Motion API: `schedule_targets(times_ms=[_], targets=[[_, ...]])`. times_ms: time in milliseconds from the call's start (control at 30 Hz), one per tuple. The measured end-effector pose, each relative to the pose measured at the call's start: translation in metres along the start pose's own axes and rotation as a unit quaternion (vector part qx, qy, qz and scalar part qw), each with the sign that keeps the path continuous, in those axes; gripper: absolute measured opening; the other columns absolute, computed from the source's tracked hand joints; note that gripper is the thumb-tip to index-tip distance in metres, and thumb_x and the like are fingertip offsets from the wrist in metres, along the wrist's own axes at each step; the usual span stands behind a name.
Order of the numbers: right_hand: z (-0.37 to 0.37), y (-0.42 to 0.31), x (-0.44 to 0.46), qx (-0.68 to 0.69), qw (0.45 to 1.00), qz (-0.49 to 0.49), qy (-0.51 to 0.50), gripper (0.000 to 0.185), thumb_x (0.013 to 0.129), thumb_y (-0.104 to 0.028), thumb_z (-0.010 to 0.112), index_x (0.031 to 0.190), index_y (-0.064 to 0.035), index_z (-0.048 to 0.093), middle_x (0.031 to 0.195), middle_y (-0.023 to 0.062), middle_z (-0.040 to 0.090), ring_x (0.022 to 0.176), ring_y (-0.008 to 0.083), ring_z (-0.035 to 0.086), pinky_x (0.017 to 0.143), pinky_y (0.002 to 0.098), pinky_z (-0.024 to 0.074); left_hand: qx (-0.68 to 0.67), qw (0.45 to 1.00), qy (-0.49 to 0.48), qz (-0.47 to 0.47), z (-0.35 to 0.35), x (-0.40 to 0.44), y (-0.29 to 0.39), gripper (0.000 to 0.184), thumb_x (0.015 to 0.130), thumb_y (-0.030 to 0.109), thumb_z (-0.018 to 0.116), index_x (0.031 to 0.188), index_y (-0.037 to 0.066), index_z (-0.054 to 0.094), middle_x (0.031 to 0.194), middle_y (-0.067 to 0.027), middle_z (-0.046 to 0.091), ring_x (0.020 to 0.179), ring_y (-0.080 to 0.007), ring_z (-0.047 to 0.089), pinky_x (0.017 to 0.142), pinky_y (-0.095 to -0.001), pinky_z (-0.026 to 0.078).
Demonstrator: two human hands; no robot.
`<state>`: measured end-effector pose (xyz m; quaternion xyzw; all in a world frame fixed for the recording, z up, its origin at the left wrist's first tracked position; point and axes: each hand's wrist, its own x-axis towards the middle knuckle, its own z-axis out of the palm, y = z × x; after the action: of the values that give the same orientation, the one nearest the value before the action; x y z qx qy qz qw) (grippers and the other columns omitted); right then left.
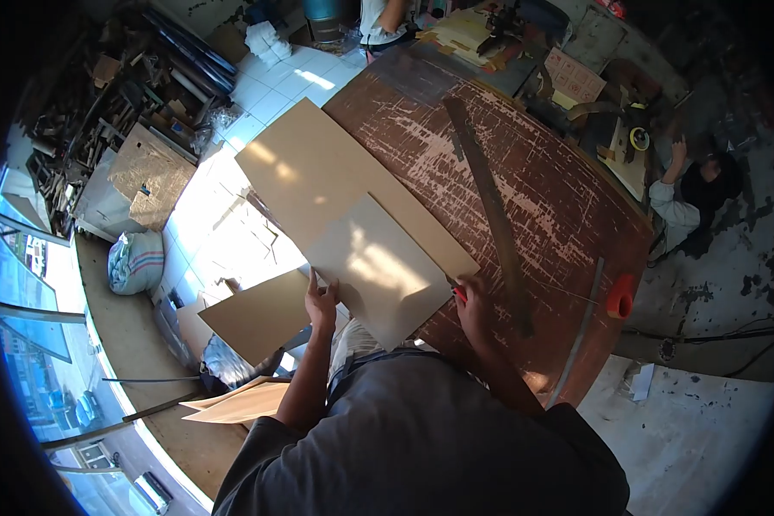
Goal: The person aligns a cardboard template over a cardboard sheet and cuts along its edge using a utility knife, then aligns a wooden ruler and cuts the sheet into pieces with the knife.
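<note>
A pale grey rectangular sheet of board (396, 301) lies partly over a larger brown board (297, 159), both at the left side of the worn red-brown table (568, 224). My left hand (322, 303) grips the grey sheet at its left edge, thumb on top. At the sheet's right corner is my right hand (475, 305), its fingers closed around a slim red tool (461, 294). Whether that tool is a pen or a cutter I cannot tell. Its tip is near the sheet's edge.
A long dark strip (490, 198) and a thin metal bar (580, 331) lie on the table. An orange tape roll (620, 297) sits at its right edge. Another brown board (258, 314) is at left. A co-worker (692, 193) is at right, another person (383, 21) at the back.
</note>
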<state>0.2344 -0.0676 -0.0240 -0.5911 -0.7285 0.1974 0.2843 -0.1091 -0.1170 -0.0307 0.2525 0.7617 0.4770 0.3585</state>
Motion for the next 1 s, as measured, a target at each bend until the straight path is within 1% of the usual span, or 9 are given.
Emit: schedule_targets(times_ms=[200, 433, 467, 533, 733, 867, 900, 967, 1000], targets=[[0.0, -0.001, 0.003, -0.002, 1.0, -0.015, -0.024, 0.031, 0.084, -0.007, 0.07, 0.114, -0.0051, 0.06, 0.109, 0.0177, 0.056, 0.104, 0.0392, 0.059, 0.088, 0.0456, 0.0495, 0.014, 1.0, -0.024, -0.005, 0.003, -0.03, -0.004, 0.078, 0.088, 0.019, 0.071, 0.153, 0.005, 0.03, 0.078, -0.0122, 0.069, 0.07, -0.0164, 0.067, 0.058, -0.0298, 0.056], [-0.004, 0.001, 0.013, 0.002, 0.998, -0.007, -0.059, 0.028, 0.085, -0.009, 0.07, 0.11, -0.0028, 0.059, 0.108, 0.0198, 0.059, 0.099, 0.0407, 0.061, 0.085, 0.0456, 0.0505, -0.065, 0.981, -0.158, -0.096, -0.007, -0.07, 0.01, 0.07, 0.093, 0.017, 0.061, 0.153, 0.002, 0.028, 0.097, -0.017, 0.073, 0.081, -0.0208, 0.071, 0.07, -0.03, 0.058], [-0.003, 0.003, 0.015, 0.0, 0.998, -0.005, -0.057, 0.028, 0.085, -0.009, 0.07, 0.11, -0.0028, 0.059, 0.108, 0.0198, 0.059, 0.099, 0.0407, 0.061, 0.085, 0.0456, 0.0505, -0.034, 0.976, -0.196, -0.088, -0.011, -0.076, 0.017, 0.066, 0.093, 0.02, 0.062, 0.15, 0.0, 0.035, 0.101, -0.0166, 0.072, 0.086, -0.0212, 0.07, 0.073, -0.0313, 0.056], [0.001, 0.008, 0.015, 0.0, 0.998, 0.009, -0.064, 0.027, 0.086, -0.011, 0.07, 0.109, -0.0012, 0.059, 0.104, 0.0201, 0.061, 0.098, 0.0416, 0.062, 0.084, 0.0458, 0.0506, -0.039, 0.959, -0.232, -0.155, -0.011, -0.083, 0.024, 0.058, 0.095, 0.026, 0.063, 0.143, 0.001, 0.044, 0.11, -0.0144, 0.069, 0.097, -0.0196, 0.066, 0.08, -0.0325, 0.053], [-0.001, 0.008, 0.023, 0.045, 0.996, 0.011, -0.078, 0.031, 0.086, -0.011, 0.07, 0.114, -0.0008, 0.059, 0.106, 0.0206, 0.062, 0.101, 0.0412, 0.062, 0.086, 0.0441, 0.0506, -0.127, 0.906, -0.277, -0.295, -0.012, -0.1, 0.018, 0.05, 0.097, 0.031, 0.063, 0.139, 0.006, 0.049, 0.114, -0.006, 0.064, 0.108, -0.0158, 0.059, 0.089, -0.0343, 0.049], [0.002, 0.012, 0.018, 0.06, 0.994, 0.018, -0.088, 0.034, 0.086, -0.012, 0.07, 0.116, -0.0013, 0.059, 0.109, 0.0209, 0.062, 0.101, 0.0405, 0.062, 0.087, 0.044, 0.0505, -0.298, 0.846, -0.287, -0.337, -0.016, -0.11, -0.003, 0.042, 0.101, 0.019, 0.055, 0.139, 0.003, 0.047, 0.117, -0.0075, 0.061, 0.107, -0.0212, 0.061, 0.092, -0.0385, 0.05], [0.001, 0.011, 0.018, 0.06, 0.994, 0.012, -0.086, 0.033, 0.086, -0.012, 0.07, 0.115, -0.0013, 0.059, 0.109, 0.0209, 0.062, 0.101, 0.0407, 0.062, 0.086, 0.0443, 0.0503, -0.296, 0.846, -0.283, -0.342, -0.018, -0.115, -0.002, 0.042, 0.101, 0.019, 0.055, 0.139, 0.003, 0.047, 0.117, -0.0075, 0.061, 0.107, -0.0212, 0.061, 0.092, -0.0385, 0.05], [-0.004, 0.009, 0.022, 0.061, 0.994, 0.005, -0.09, 0.032, 0.086, -0.012, 0.07, 0.115, -0.0014, 0.058, 0.109, 0.0208, 0.062, 0.101, 0.0409, 0.062, 0.086, 0.0446, 0.0502, -0.214, 0.887, -0.345, -0.222, -0.015, -0.121, 0.007, 0.04, 0.102, 0.011, 0.049, 0.14, 0.0, 0.044, 0.122, -0.01, 0.059, 0.112, -0.0236, 0.06, 0.096, -0.0396, 0.05], [-0.005, 0.007, 0.024, 0.061, 0.995, -0.002, -0.082, 0.031, 0.086, -0.012, 0.07, 0.113, -0.0017, 0.058, 0.108, 0.0205, 0.062, 0.1, 0.0409, 0.062, 0.085, 0.0449, 0.0503, -0.212, 0.888, -0.34, -0.226, -0.014, -0.126, 0.008, 0.04, 0.102, 0.011, 0.049, 0.14, 0.0, 0.044, 0.122, -0.01, 0.059, 0.112, -0.0236, 0.06, 0.096, -0.0396, 0.05]])
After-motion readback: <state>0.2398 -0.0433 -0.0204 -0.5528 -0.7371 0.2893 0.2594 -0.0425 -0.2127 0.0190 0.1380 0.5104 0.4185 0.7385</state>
